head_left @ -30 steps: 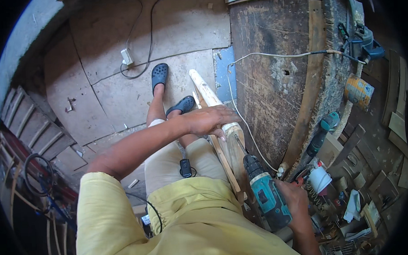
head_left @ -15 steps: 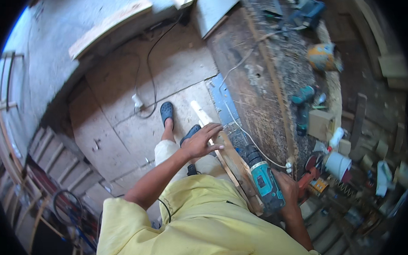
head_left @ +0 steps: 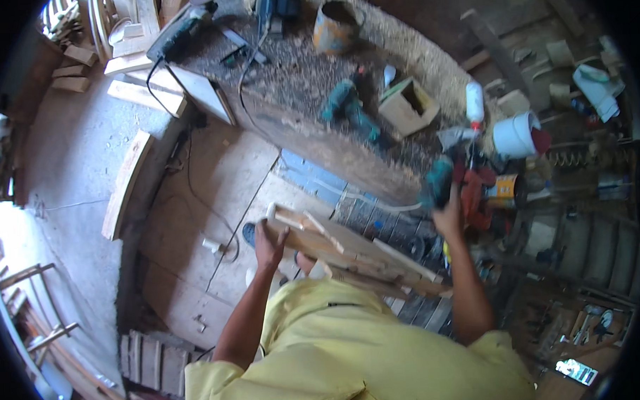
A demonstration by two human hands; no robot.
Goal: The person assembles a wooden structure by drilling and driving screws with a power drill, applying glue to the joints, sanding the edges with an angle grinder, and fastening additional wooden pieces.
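Note:
My left hand (head_left: 269, 245) is closed around the near-left end of a pale wooden frame (head_left: 378, 258), which slants across in front of my body. My right arm reaches out to the bench edge, where my right hand (head_left: 449, 215) grips a teal cordless drill (head_left: 438, 182). The drill is dim and partly blurred. A second teal cordless drill (head_left: 348, 111) lies on the bench, next to a small open wooden box (head_left: 408, 106).
The cluttered workbench (head_left: 295, 95) runs along the far side, with a rusty orange can (head_left: 335, 29) and corded power tools on it. Beside my right hand are a red tool (head_left: 478, 198), a white tub (head_left: 518, 135) and a white bottle (head_left: 474, 103). A cord (head_left: 226, 231) lies on the floor.
My view has turned toward the right. My right hand has carried the drill away from the wooden frame to the bench edge. My left hand now grasps the frame's end, and the frame is tilted differently.

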